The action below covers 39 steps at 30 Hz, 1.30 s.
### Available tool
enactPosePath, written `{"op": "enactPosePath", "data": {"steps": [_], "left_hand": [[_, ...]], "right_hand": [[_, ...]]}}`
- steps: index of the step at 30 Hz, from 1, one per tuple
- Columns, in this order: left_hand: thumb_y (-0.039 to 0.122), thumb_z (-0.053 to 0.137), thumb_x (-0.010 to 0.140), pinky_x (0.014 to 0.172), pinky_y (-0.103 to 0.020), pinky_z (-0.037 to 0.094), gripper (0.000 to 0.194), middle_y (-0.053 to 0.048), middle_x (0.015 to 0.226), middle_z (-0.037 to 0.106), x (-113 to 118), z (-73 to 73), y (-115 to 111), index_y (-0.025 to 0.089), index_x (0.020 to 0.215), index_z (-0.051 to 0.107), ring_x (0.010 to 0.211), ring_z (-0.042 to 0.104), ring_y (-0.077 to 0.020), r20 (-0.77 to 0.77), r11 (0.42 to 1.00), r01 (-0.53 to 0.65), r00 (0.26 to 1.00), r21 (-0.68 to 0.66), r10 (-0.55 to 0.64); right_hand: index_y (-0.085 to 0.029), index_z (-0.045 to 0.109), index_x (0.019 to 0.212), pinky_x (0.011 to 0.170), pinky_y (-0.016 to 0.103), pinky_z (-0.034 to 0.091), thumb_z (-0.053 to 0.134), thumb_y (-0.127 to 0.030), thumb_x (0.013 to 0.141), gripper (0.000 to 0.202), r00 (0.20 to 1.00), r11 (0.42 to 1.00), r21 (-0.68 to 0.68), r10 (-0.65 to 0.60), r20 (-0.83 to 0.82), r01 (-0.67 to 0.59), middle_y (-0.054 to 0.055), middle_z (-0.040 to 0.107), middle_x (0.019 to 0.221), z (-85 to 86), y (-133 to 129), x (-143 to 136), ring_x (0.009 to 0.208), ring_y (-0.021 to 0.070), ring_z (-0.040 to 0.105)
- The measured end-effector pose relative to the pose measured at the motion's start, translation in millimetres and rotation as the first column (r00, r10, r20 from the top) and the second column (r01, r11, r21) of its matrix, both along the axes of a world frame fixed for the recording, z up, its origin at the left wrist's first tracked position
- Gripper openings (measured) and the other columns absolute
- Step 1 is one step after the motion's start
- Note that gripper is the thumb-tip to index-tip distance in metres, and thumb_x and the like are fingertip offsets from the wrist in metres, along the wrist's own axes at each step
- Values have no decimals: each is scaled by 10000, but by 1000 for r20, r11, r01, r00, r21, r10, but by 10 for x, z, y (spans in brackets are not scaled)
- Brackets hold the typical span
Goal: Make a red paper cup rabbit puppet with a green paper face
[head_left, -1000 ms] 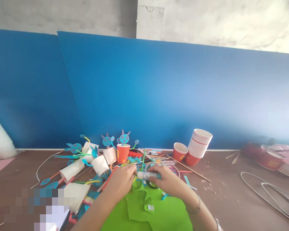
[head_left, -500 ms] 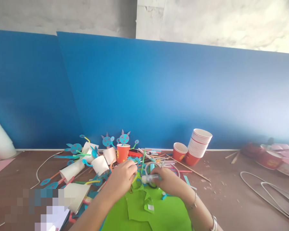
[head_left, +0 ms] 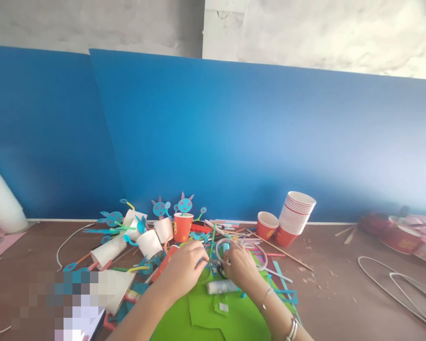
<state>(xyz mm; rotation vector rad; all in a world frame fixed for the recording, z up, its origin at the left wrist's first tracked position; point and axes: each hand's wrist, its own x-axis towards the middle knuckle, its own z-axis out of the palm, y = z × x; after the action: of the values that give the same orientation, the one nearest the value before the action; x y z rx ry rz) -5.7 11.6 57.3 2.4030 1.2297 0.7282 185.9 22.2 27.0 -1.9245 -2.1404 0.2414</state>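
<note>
Above the green paper [head_left: 202, 310] my left hand [head_left: 186, 265] is closed, its fingertips curled together around something small that I cannot make out. My right hand [head_left: 243, 267] bends downward just to its right, fingers drawn in beside a white ring-like coil [head_left: 264, 260] and a turquoise tube [head_left: 226, 246]; whatever those fingers grip is hidden. A dark curved piece [head_left: 221, 271] shows under the right fingertips. Between and below the hands, a glue stick [head_left: 222, 286] lies on the green paper, near a small green scrap with a white patch [head_left: 223, 308].
Rabbit-faced paper figures stand in a red cup [head_left: 182, 228] and by white cups [head_left: 149, 245] at left. Straws and sticks [head_left: 241, 230] lie behind my hands. Stacked paper cups [head_left: 294, 215] stand at right by a single red cup [head_left: 267, 226]. A cable [head_left: 386, 279] lies far right.
The glue stick has left my right hand and lies on the green paper. My right hand has moved up and away from it; my left hand has shifted slightly right.
</note>
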Motion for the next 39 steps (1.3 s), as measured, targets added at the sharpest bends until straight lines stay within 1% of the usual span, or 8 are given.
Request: {"op": "enactPosePath", "data": {"steps": [6,9,12,16,20,28,35,39], "left_hand": [[117,533,816,804,-279,454,123,-34,936,652,55,-61,14,205,774,608,933,607,-190,118,998,-56,992,27,53],[152,539,812,731,-259,470,87,-19,812,669,75,-68,23,203,759,586,807,631,-174,256,986,-157,952,-53,165],[169,545,801,683,-232,481,54,3,757,679,73,-27,18,204,795,586,722,636,-150,394,978,-161,897,-133,201],[167,533,806,702,-238,501,224,-4,865,716,59,25,4,222,1005,620,766,655,-155,416,981,-132,891,-145,182],[213,511,858,818,-274,499,238,-36,1036,715,71,-25,2,243,1032,671,941,654,-189,354,987,-146,921,-68,161],[197,483,881,792,-313,493,203,-54,902,706,124,-178,-13,227,943,673,884,642,-205,283,972,-189,948,139,144],[208,526,838,649,-254,464,125,-12,767,687,161,-130,-28,211,808,647,715,625,-166,377,982,-154,908,-108,184],[215,526,832,619,-238,445,121,3,725,670,178,-107,-41,208,787,638,663,599,-150,416,980,-129,891,-153,183]], "right_hand": [[-191,584,804,669,261,397,469,-158,836,124,976,989,52,142,-163,-136,12,654,744,253,-94,3,720,169,590],[-198,511,769,575,237,355,437,-170,855,117,893,969,74,247,-376,-237,-21,600,672,380,-185,-35,622,141,536],[-202,461,752,548,234,324,420,-186,871,127,850,963,75,264,-455,-259,-33,554,652,451,-254,-79,596,131,496],[-207,442,753,535,236,306,411,-189,880,132,852,961,90,272,-447,-260,-42,514,639,491,-285,-108,574,125,457],[-216,416,744,535,242,297,402,-176,882,144,871,956,109,292,-396,-272,-40,504,632,495,-285,-120,575,133,454],[-229,369,732,571,253,291,375,-131,861,161,898,946,159,318,-303,-281,-52,475,588,459,-297,-139,559,143,428],[-216,565,779,611,263,336,422,-207,857,162,901,957,214,263,-345,-197,-26,550,555,465,-301,-180,544,151,480],[-211,606,689,624,269,348,460,-223,816,194,898,957,257,230,-376,-138,-5,573,561,438,-281,-201,569,161,508]]}}
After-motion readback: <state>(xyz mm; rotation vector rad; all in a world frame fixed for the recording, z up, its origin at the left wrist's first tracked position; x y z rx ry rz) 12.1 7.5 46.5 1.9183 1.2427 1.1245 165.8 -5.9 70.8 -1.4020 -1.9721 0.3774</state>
